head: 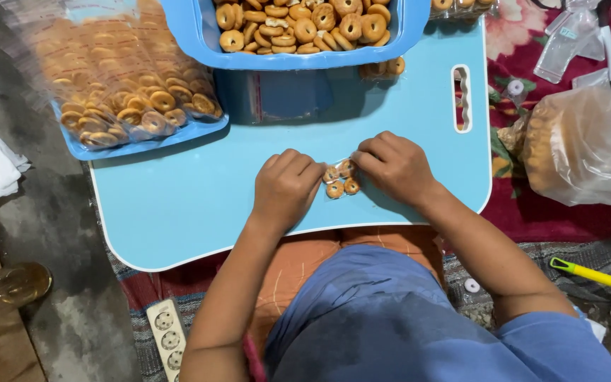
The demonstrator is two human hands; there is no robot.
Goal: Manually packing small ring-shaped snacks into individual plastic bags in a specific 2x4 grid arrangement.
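Both our hands, left (286, 185) and right (394, 166), grip closed on a small packet of ring cookies (341, 180) at the surface's (178, 198) six o'clock.

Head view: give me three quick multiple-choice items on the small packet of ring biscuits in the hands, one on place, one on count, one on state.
1. Where does the small packet lie?
A. on the light blue board
B. in the blue tub
C. on the grey floor

2. How many ring biscuits show in it?
A. one
B. four
C. ten

3. How do the hands meet it?
A. both lifted clear
B. only the right touches
C. left hand and right hand pinch it from either side

Answers: 1 A, it rests on the board between the hands. 2 B, four rings sit in a cluster. 3 C, fingers of both hands close on its edges.
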